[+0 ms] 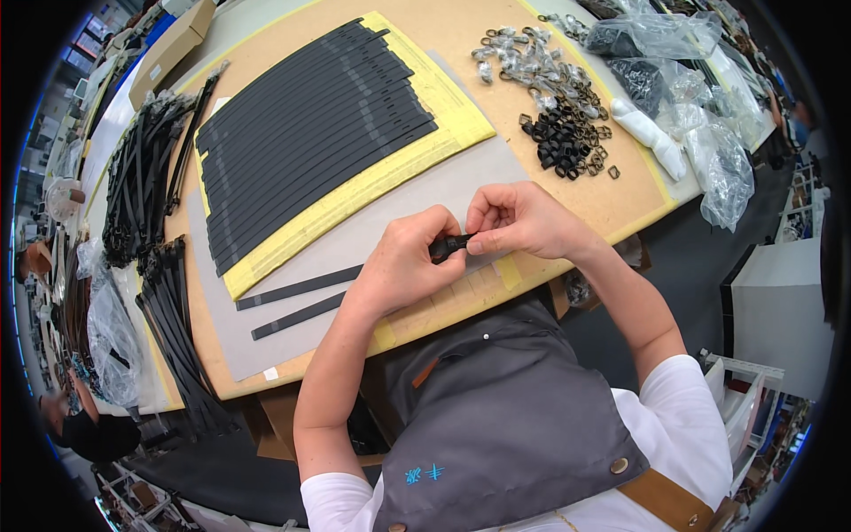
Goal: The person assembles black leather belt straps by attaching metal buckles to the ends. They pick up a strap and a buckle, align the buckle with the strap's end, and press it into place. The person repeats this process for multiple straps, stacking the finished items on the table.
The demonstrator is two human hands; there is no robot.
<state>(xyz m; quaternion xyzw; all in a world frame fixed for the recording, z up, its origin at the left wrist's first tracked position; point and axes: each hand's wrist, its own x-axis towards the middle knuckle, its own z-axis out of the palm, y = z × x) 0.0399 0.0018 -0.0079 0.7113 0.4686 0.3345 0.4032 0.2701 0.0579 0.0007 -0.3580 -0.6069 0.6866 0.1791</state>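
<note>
Near the table's front edge, my left hand (409, 259) and my right hand (527, 222) meet with pinched fingers over the end of a black strap (452, 245). My left fingers wrap round it; my right thumb and fingertips pinch its tip. Whether a loop or buckle sits on that end is hidden by the fingers. Two flat black strips (301, 287) reach out leftward from under my left hand, lying on a grey sheet (222, 310). Behind my hands, many black strips (306, 142) lie side by side on a yellow board (465, 129).
Small black loops (561, 140) and metal buckles (554, 75), some in clear wrap, are heaped at the right back. Bundled black straps (146, 177) hang along the left edge. A cardboard box (173, 53), a white roll (649, 137) and plastic bags (727, 177) lie around the table.
</note>
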